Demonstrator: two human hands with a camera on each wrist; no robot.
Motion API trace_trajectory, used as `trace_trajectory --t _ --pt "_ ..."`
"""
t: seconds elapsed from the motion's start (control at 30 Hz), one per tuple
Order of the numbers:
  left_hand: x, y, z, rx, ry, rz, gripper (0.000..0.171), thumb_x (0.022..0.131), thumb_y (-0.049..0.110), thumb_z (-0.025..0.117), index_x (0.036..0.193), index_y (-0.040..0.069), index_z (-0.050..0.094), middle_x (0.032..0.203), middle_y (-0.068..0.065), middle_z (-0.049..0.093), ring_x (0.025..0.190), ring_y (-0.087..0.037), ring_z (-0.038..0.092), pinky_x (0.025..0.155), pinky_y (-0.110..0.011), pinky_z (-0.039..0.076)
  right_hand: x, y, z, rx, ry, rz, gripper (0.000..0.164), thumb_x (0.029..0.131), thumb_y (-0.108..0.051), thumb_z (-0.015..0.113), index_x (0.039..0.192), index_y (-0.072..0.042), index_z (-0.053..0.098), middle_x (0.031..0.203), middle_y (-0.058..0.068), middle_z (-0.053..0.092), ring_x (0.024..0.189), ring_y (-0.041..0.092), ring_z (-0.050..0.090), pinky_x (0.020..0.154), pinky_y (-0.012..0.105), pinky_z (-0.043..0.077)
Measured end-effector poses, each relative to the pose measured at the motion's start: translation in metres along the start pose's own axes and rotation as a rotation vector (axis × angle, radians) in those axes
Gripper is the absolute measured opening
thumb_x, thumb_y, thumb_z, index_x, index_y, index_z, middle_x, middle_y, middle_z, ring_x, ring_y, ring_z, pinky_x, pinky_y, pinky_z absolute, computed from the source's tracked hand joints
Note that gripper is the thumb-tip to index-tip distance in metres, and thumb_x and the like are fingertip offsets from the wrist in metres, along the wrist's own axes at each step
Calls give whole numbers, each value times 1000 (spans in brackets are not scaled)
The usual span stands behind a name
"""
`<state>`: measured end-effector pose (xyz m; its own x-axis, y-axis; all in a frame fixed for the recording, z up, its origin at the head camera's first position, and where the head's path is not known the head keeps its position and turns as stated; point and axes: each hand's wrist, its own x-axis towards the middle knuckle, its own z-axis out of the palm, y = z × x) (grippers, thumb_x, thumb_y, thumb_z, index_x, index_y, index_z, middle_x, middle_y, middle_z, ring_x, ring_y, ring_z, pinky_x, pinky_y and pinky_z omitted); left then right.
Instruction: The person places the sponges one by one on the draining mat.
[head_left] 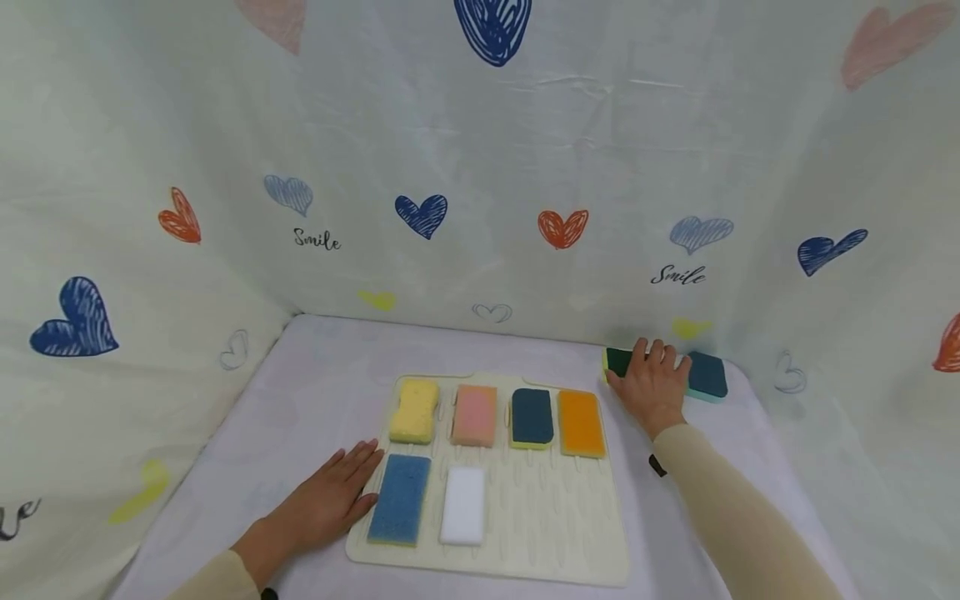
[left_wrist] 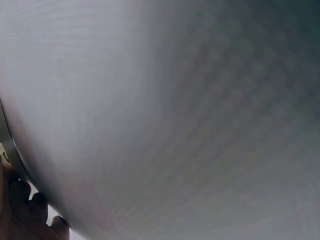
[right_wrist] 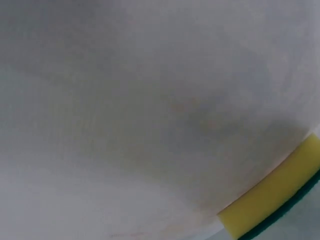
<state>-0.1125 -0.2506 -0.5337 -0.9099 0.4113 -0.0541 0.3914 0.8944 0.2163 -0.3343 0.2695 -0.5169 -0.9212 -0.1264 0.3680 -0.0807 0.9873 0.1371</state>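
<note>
In the head view my right hand [head_left: 651, 387] lies over a green-and-yellow scouring sponge [head_left: 617, 360] at the back right of the table. Its fingers reach across to the sponge's far edge, with the thumb at the near left corner. The sponge's yellow side and green scouring layer [right_wrist: 272, 192] show in the right wrist view. My left hand [head_left: 330, 500], fingers straight, rests at the left edge of a cream ridged tray [head_left: 555, 517], beside a blue sponge [head_left: 400, 500]. Much of the left wrist view is blurred cloth, with fingers [left_wrist: 37, 207] low at the left.
Also on the tray are a yellow sponge [head_left: 414, 410], a pink one [head_left: 475, 415], a dark blue one [head_left: 532, 415], an orange one [head_left: 582, 423] and a white block [head_left: 462, 505]. A teal sponge [head_left: 707, 375] lies right of my right hand, near the heart-printed curtain [head_left: 480, 167].
</note>
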Motion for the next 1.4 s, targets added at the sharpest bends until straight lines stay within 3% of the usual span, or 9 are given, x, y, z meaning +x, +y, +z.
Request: trace_trajectory --t 0.17,0.27,0.4,0.6,0.7,0.83,1.1,1.23,1.4 --pt "0 2 0 -5 -8 3 68 111 47 51 161 3 42 168 -16 40 154 -37 40 123 -59 35 0 -1 8 -8 -53 -60 92 94 -57 72 147 10 39 141 37 47 131 52 43 112 75 36" --pt "-1 3 -1 3 -1 4 67 111 47 51 160 3 42 167 -16 41 154 -36 41 123 -59 36 2 3 10 -4 -73 -140 86 95 -53 72 147 8 40 144 33 46 134 49 42 113 73 34" --pt "-1 4 -1 15 11 18 66 111 47 51 160 3 43 166 -16 42 153 -37 42 122 -59 38 8 17 8 -91 -104 -360 74 96 -41 71 149 3 44 149 26 49 138 44 43 118 67 34" --pt "1 3 -1 21 -11 15 67 112 48 49 161 3 41 168 -15 40 154 -36 40 123 -58 36 21 45 -5 -344 -146 -728 61 101 -29 68 156 -9 48 161 13 47 148 36 42 124 61 33" --pt "1 2 -3 29 -19 9 67 111 47 49 161 3 41 168 -16 40 155 -36 39 124 -58 36 27 54 -10 -464 -139 -829 70 97 -17 78 158 -18 45 165 9 44 151 33 41 125 61 33" --pt "0 0 -4 34 -17 9 66 111 47 49 161 3 42 167 -16 41 154 -36 40 123 -59 37 30 57 -6 -539 -133 -884 96 81 -2 89 160 -27 40 167 4 40 153 32 39 125 63 31" --pt "0 0 -3 24 -11 4 67 112 47 48 161 3 41 168 -16 39 155 -37 39 123 -59 36 38 59 8 -563 -106 -894 111 78 11 87 163 -30 29 167 2 38 154 32 37 127 64 27" --pt "-1 0 -5 12 -9 0 66 112 46 49 161 2 41 168 -16 39 155 -37 39 124 -59 35 40 59 11 -576 -122 -907 114 78 12 86 164 -31 25 168 1 37 154 32 36 126 65 27" --pt "-2 1 -5 4 -4 -4 66 112 46 49 161 3 41 168 -16 39 155 -37 39 123 -59 36 45 55 8 -607 -126 -923 105 79 7 88 161 -31 35 167 1 40 153 33 39 125 65 30"
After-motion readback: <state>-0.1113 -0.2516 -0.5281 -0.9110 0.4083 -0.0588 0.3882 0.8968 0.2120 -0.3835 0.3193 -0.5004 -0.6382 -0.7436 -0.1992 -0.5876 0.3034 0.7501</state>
